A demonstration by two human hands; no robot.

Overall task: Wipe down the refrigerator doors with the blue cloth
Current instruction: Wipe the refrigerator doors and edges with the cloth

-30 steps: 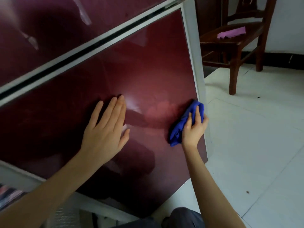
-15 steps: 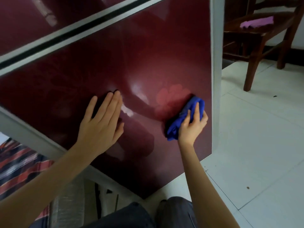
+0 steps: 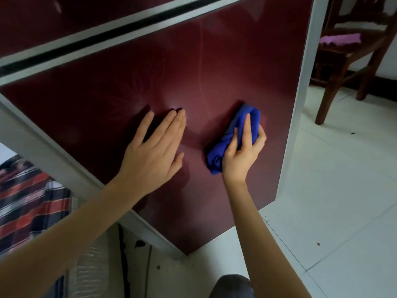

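The lower refrigerator door (image 3: 133,78) is glossy dark red with a silver frame and fills most of the view. Above a dark gap, the upper door (image 3: 64,16) shows at the top left. My right hand (image 3: 242,153) is shut on the bunched blue cloth (image 3: 232,136) and presses it against the lower door, right of centre. My left hand (image 3: 152,153) lies flat on the same door with its fingers spread, holding nothing, a short way left of the cloth.
A dark wooden chair (image 3: 352,52) stands at the right with a pink cloth (image 3: 339,38) on its seat. White floor tiles (image 3: 335,190) stretch to the right. A striped fabric (image 3: 28,203) lies at the lower left. My knee (image 3: 232,287) shows at the bottom.
My right hand has slid the blue cloth leftwards, away from the door's right edge. The view has swung, so the door looks more upright. My left hand stays flat on the door.
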